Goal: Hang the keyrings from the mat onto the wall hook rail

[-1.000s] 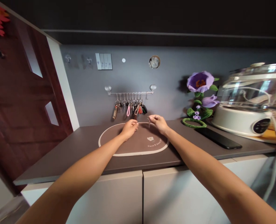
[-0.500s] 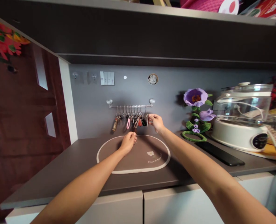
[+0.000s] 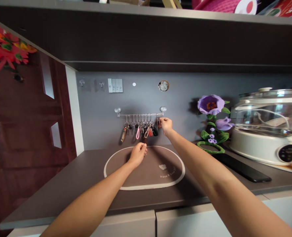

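Note:
A clear rail with hooks is fixed to the grey wall by two suction cups, and several keys and key rings hang from it. Among them are a brown tag, a pink loop and a red tassel. My right hand is closed at the rail's right end, its fingertips pinching a small key ring by the last hook. Lower down, my left hand is closed above the oval mat, just beneath the hanging keys; whatever it may hold is hidden.
An overhead shelf spans the top. To the right stand a purple flower ornament, a black phone and a white appliance with a clear top. Two wall hooks and a light panel are at the upper left.
My right hand has risen slightly with the key ring, closer to the rail's right end. My left hand stays low and closed. The view has shifted a little.

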Available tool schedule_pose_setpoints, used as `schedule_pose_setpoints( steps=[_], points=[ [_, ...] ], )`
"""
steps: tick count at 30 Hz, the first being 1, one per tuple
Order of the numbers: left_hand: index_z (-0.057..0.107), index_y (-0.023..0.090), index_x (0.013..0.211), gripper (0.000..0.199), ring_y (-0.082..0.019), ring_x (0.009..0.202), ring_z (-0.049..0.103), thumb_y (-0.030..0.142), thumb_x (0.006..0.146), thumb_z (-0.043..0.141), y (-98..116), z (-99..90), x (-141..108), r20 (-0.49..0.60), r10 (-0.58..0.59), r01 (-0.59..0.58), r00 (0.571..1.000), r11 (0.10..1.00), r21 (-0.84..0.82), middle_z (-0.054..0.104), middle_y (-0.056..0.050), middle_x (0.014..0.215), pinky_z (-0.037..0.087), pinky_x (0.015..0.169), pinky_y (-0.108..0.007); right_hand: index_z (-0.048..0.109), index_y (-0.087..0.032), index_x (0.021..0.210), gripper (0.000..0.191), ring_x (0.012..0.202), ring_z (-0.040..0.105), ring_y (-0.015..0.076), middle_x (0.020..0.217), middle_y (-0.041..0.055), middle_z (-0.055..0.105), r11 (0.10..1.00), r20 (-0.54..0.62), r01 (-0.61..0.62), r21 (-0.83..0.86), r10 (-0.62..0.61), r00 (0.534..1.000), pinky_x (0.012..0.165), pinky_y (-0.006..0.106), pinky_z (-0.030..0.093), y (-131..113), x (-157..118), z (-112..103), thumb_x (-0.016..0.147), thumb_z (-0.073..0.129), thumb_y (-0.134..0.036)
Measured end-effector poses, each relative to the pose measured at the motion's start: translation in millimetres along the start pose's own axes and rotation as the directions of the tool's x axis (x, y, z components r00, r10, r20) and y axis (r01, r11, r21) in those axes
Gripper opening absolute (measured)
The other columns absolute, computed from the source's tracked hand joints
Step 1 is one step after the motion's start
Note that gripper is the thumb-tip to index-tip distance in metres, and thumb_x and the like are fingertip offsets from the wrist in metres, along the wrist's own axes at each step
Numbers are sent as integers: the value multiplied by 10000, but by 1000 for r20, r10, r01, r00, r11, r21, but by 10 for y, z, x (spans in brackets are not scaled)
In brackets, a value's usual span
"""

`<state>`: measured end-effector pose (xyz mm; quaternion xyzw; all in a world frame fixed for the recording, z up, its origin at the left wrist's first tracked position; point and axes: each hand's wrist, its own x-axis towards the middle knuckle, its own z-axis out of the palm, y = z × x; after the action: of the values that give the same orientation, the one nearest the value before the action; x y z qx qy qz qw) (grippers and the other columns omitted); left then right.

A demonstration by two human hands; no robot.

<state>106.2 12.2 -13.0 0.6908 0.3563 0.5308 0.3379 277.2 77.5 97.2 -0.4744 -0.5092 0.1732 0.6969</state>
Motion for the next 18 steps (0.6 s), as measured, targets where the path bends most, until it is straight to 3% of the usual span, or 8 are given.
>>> schedule_pose_setpoints(
  steps=[3,7,13,18],
  points=[
    [522,137,797,271,-91,559,537,387,780,417,-15,5,8,-3,-7,7,1000,1000,-5,578,-33,691,431,522,-205,572,-129,685,176,382,429,74,408,-37,456,997,-59,-79,20,80,995,406,197,394,2,-24,-4,675,486,-282],
    [517,137,788,264,-85,549,531,386,776,428,-24,17,19,-14,-25,25,1000,999,-26,572,-31,688,425,509,-196,556,-138,650,104,380,424,66,421,-35,459,984,-11,-149,99,151,989,401,191,391,28,-92,-10,655,505,-229],
    [518,135,838,237,-89,585,537,349,774,439,14,-17,43,-44,-13,12,999,1000,-28,569,-37,731,418,519,-196,546,-144,670,109,420,456,80,483,-13,515,980,28,-155,129,152,988,441,206,408,98,-138,-20,682,471,-222],
    [441,152,1142,440,-68,537,492,319,740,503,167,-141,53,-4,20,-20,1000,999,27,535,-8,769,388,498,-194,572,-141,839,202,695,556,113,817,49,613,995,-34,-97,-20,97,995,655,224,443,81,-271,-100,674,475,-207]
  ],
)
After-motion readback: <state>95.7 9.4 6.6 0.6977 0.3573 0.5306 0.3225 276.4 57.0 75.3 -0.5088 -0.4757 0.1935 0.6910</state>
